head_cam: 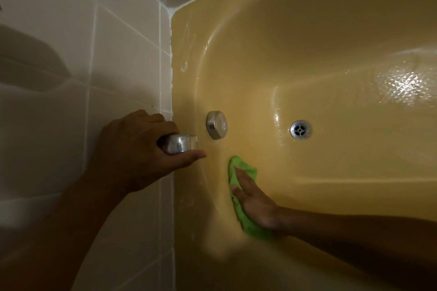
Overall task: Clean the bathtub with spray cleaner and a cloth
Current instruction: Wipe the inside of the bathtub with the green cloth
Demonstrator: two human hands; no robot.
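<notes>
Left hand (pixel 139 146) grips chrome spout (pixel 177 144); right hand (pixel 256 203) flattens soft green cloth (pixel 236 172)

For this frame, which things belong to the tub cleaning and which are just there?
Part of the job:
- bathtub
- green cloth, pressed flat against the tub wall by the right hand

Just there:
- metal spout, gripped by the left hand
- round metal cap
- drain
- wall tiles

No spray bottle shows.
</notes>
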